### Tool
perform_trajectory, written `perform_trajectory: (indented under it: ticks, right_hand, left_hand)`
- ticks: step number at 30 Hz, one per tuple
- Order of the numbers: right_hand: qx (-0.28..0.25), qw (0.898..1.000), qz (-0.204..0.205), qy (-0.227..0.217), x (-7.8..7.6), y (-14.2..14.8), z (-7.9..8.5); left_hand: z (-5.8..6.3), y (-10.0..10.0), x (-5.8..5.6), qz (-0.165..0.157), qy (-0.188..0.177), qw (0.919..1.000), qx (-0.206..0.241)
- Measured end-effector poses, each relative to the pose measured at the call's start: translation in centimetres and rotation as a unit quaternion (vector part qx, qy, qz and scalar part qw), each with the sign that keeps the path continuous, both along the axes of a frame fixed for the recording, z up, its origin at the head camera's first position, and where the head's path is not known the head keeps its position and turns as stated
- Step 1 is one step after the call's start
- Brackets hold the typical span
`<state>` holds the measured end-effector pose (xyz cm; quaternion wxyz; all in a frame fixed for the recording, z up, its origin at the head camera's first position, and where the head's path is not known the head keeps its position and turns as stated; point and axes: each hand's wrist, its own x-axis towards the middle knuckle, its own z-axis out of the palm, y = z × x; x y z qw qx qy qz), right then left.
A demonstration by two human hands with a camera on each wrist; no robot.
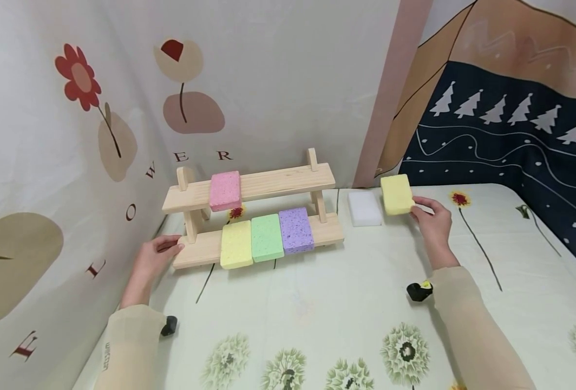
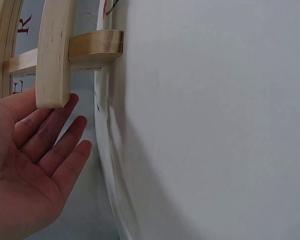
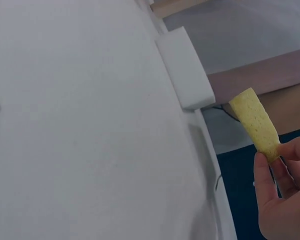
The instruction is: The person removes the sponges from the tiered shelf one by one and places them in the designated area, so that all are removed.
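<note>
At the back of the table stands a two-tier wooden shelf (image 1: 288, 180). My left hand (image 1: 155, 257) holds the left end of its lower board (image 2: 54, 55), thumb on one face and fingertips at the other. A pink sponge (image 1: 226, 190) lies on the upper board. Side by side on the lower one are a yellow sponge (image 1: 236, 245), a green sponge (image 1: 267, 237) and a purple speckled sponge (image 1: 296, 230). Off to the right, my right hand (image 1: 433, 222) pinches another yellow sponge (image 3: 255, 122) by its edge, raised beside a white sponge (image 1: 364, 208) on the table.
A patterned cloth (image 1: 307, 303) with flower prints covers the table. Printed fabric (image 1: 278, 81) hangs close behind the shelf and along the left side. Dark fabric with white trees (image 1: 502, 130) stands at the back right.
</note>
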<state>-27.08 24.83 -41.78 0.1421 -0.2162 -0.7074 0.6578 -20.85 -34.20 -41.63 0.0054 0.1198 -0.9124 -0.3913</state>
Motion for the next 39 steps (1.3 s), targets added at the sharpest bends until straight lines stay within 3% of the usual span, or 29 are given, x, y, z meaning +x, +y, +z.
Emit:
perform_trajectory:
  ticks: [12, 22, 33, 39]
  right_hand:
    - [0.056, 0.990, 0.037, -0.121, -1.0, 1.4, -2.5]
    - [0.114, 0.983, 0.055, -0.134, -1.4, 1.5, -2.6]
    - [0.172, 0.973, 0.062, -0.140, -1.4, 1.6, -1.9]
    - [0.244, 0.959, 0.071, -0.125, -0.8, 2.0, -2.2]
  left_hand:
    - [0.0, 0.0, -0.1, -0.004, 0.002, 1.0000, -0.003]
    - [0.1, 0.1, -0.1, 0.005, -0.010, 0.9999, 0.004]
    - [0.1, 0.4, 0.0, 0.011, 0.001, 0.9999, 0.000]
    - [-0.1, 0.2, 0.0, 0.005, 0.004, 1.0000, -0.002]
